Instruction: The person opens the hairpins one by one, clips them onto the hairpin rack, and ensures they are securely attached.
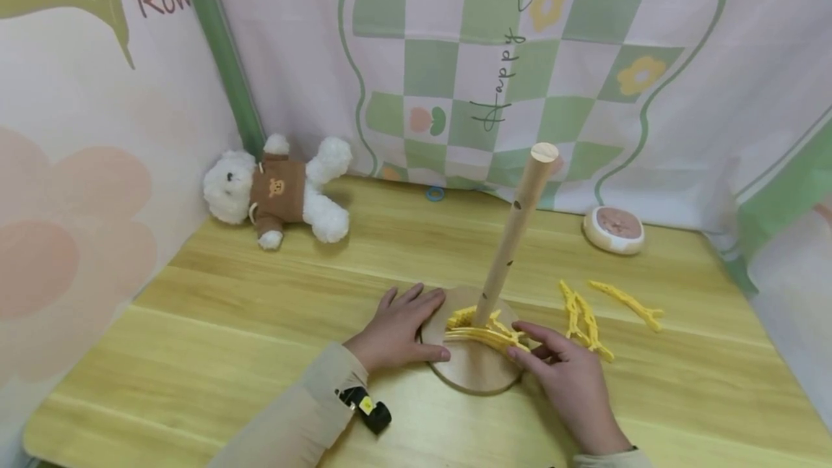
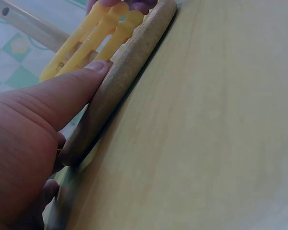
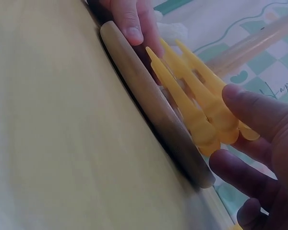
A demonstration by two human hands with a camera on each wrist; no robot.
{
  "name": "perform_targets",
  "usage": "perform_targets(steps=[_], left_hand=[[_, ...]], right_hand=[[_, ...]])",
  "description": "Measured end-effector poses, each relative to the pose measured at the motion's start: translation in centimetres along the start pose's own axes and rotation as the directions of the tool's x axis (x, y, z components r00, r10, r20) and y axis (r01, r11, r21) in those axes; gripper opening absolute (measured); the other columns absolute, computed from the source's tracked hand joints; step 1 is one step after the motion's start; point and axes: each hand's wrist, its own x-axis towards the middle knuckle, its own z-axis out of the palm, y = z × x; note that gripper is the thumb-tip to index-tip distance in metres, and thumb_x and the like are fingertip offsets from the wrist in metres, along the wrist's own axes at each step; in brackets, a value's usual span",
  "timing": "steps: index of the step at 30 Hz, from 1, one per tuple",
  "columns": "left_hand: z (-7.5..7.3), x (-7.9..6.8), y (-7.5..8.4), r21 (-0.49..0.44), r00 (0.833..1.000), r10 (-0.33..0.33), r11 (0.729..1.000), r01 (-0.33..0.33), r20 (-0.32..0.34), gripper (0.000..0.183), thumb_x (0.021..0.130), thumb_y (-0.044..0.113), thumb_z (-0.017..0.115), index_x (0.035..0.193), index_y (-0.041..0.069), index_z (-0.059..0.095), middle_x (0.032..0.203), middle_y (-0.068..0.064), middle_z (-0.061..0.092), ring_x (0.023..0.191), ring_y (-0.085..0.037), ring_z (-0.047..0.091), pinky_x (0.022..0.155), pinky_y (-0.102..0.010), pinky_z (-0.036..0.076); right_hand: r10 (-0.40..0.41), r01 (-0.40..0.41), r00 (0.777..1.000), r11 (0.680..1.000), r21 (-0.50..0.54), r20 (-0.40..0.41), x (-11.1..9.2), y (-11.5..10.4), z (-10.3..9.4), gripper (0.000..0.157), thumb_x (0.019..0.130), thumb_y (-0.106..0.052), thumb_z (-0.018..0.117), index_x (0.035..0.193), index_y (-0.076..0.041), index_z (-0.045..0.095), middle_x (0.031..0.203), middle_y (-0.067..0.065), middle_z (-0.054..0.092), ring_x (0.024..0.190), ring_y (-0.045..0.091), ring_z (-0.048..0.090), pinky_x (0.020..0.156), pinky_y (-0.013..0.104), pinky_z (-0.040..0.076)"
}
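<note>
A round wooden base (image 1: pixel 471 375) carries an upright wooden pole (image 1: pixel 510 240) with small dark holes along it. Yellow plastic branch pieces (image 1: pixel 487 339) lie over the base around the foot of the pole. My left hand (image 1: pixel 401 331) rests on the left side of the base, fingers spread and thumb along its top. From the right, my right hand (image 1: pixel 572 378) pinches the knobbed ends of the branch pieces (image 3: pixel 201 112), thumb on the upper side; their tapered ends point toward my left hand. The fingertips beneath are partly hidden.
More yellow branches (image 1: pixel 586 323) lie right of the base, with a single one (image 1: pixel 627 304) beyond. A white plush toy (image 1: pixel 279 190) in a brown shirt lies back left. A blue ring (image 1: pixel 435 194) and a white rounded device (image 1: pixel 614 230) sit near the curtain.
</note>
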Motion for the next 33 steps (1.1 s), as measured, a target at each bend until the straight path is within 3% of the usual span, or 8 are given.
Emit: perform_targets(steps=[3,11,19,27,33], left_hand=[[0.1,0.0,-0.1,0.007,1.000,-0.001,1.000,0.001,-0.003,0.097,0.085,0.064,0.068,0.159,0.015,0.030,0.163,0.004,0.029,0.153,-0.028,0.016,0.121,-0.058,0.003],[0.3,0.1,-0.3,0.001,1.000,0.008,1.000,-0.008,-0.010,0.097,0.085,0.064,0.069,0.159,0.015,0.031,0.163,0.004,0.030,0.153,-0.027,0.018,0.121,-0.057,0.003],[0.3,0.1,-0.4,-0.007,1.000,0.008,1.000,-0.008,-0.011,0.097,0.085,0.064,0.069,0.159,0.016,0.030,0.163,0.004,0.030,0.153,-0.027,0.017,0.121,-0.056,0.003],[0.2,0.1,-0.3,-0.015,1.000,0.017,1.000,-0.018,-0.019,0.096,0.085,0.064,0.069,0.159,0.014,0.031,0.163,0.003,0.031,0.152,-0.028,0.019,0.121,-0.057,0.003],[0.0,-0.1,-0.3,-0.004,1.000,0.010,1.000,-0.010,-0.018,0.097,0.085,0.064,0.069,0.159,0.015,0.031,0.163,0.003,0.030,0.153,-0.028,0.018,0.121,-0.057,0.003]], right_hand=[[-0.004,0.004,1.000,1.000,0.020,-0.001,0.0,0.0,0.3,0.037,0.077,-0.015,0.087,0.113,-0.017,0.077,0.074,-0.007,0.070,0.064,0.004,0.061,0.056,0.023,0.052],[-0.039,0.032,0.997,0.995,0.096,0.072,-0.2,0.1,-0.1,0.056,0.080,-0.017,0.085,0.131,-0.008,0.064,0.114,0.004,0.071,0.074,0.005,0.063,0.063,0.023,0.055],[0.058,-0.085,0.989,0.977,0.197,0.137,-0.4,1.3,-1.1,0.037,0.086,-0.013,0.080,0.120,-0.007,0.068,0.089,0.002,0.071,0.074,0.009,0.064,0.059,0.025,0.052],[-0.016,-0.047,0.985,0.935,0.352,0.174,-0.2,2.2,-1.5,0.032,0.090,-0.002,0.073,0.122,0.000,0.068,0.109,0.002,0.074,0.083,0.011,0.068,0.070,0.022,0.056],[0.022,-0.076,0.986,0.943,0.325,0.166,-0.1,2.1,-1.5,0.033,0.089,-0.007,0.076,0.121,-0.003,0.071,0.109,0.000,0.074,0.085,0.010,0.068,0.071,0.022,0.056]])
